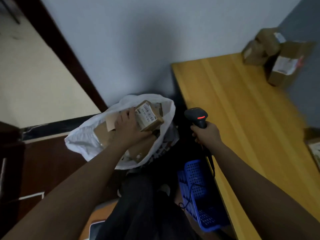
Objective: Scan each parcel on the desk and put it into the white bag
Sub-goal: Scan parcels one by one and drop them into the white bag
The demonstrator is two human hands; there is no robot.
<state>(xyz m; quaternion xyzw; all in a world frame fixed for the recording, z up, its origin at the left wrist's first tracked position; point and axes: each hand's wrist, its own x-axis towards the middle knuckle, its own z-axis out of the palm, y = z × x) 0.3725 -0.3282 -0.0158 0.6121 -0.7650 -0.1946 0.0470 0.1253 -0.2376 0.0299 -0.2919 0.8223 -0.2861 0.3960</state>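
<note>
Over the mouth of the white bag (pixel 83 142), which stands on the floor just left of the wooden surface (pixel 242 118), a small brown parcel (pixel 148 116) is held by the left hand (pixel 129 126). The fingers are curled round the parcel's near edge and the thumb is laid along its lower side, so that the box is gripped with its white printed label turned upward. More cardboard boxes (pixel 103 134) are seen inside the bag, beneath and beside the held parcel (their labels cannot be read).

To the right of the bag, close to the surface's near-left edge, a dark handheld scanner (pixel 197 117) is gripped by the right hand (pixel 206 134); the fingers are wrapped round its handle, and a red light is shown on its head. A black cable is seen trailing down from the handle.

Below the bag and against the surface's front edge, a blue perforated basket (pixel 200 193) is seen on the floor. At the far right corner of the surface, well apart from the bag, a cluster of brown parcels (pixel 270 54) is stacked against the wall, blurred. Another parcel (pixel 314 146) is partly cut off at the surface's right edge.
</note>
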